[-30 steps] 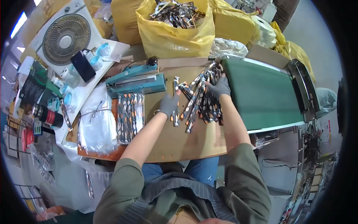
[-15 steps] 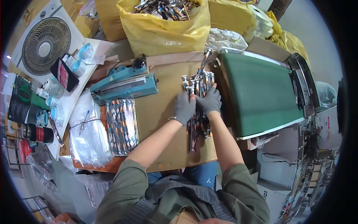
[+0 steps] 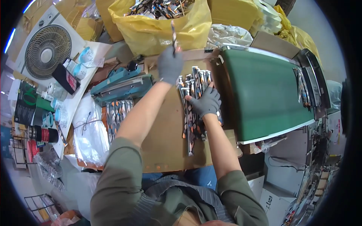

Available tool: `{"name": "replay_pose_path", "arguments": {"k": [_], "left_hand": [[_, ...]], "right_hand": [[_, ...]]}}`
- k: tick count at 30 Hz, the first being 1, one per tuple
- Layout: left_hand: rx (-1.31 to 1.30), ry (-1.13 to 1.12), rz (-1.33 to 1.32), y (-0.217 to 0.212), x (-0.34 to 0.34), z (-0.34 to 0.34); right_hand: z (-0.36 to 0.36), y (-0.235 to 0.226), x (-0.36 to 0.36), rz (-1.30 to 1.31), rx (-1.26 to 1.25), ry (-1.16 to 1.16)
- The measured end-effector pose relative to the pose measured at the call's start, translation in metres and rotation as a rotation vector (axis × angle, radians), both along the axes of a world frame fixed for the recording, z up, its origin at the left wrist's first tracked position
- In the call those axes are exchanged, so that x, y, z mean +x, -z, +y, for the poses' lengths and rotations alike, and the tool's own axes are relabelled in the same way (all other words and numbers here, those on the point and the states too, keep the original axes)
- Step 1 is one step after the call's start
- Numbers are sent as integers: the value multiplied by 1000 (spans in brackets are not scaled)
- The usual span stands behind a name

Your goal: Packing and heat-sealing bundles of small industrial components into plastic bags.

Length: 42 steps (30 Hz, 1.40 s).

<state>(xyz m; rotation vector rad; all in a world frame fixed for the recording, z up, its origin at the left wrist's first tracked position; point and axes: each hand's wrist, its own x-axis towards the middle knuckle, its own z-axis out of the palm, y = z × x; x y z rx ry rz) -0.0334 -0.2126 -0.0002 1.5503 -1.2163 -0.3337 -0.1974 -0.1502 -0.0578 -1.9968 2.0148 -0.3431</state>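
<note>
Pinching one slim packet above the yellow bag — left hand; right hand spread flat on the packet row.

Right hand hides part of the pens.

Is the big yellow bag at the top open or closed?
Open. The mouth of the yellow bag is spread wide, and many patterned pens lie heaped inside, while the left hand lifts one pen above it.
</note>
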Motion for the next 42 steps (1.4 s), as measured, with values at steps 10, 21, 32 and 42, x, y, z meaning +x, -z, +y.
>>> {"name": "replay_pose_path", "arguments": {"k": [10,21,32,42], "left_hand": [[600,-51,873,57,-31,230],[20,551,576,-44,41,281],[217,759,577,-47,47,357],[452,-234,112,32,196,430]], "right_hand": [[79,31,27,-1163,634,-283],[134,-107,32,-1609,620,-843],[227,-151,70,-1312,284,-856],[221,-87,84,-1441,1076,-734]]}}
